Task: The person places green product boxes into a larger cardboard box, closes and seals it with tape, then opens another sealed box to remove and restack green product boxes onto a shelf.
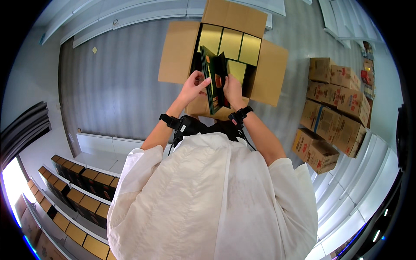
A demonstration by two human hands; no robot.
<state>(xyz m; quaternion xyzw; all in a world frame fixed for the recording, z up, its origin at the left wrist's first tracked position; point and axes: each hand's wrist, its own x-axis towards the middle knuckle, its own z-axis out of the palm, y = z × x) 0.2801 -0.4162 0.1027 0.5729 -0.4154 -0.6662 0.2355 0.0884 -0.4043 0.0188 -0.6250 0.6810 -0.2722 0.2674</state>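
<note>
Between my hands stands a dark green folded packaging piece, thin and flat-sided, with gold and red print; its panels spread apart in a V at the top. Whether it is a bag or a sleeve I cannot tell. My left hand pinches its left panel, thumb on the face. My right hand grips the right panel, fingers partly hidden behind it. Just beyond and below is an open cardboard carton, flaps folded outward. Inside it sit several gold-topped boxes with dark sides. The packaging piece hides part of the carton's interior.
Several closed brown cartons are stacked on the right. White shelves at lower left hold rows of gold-topped dark boxes. White shelving runs along the far side. A small yellowish piece lies on the grey floor.
</note>
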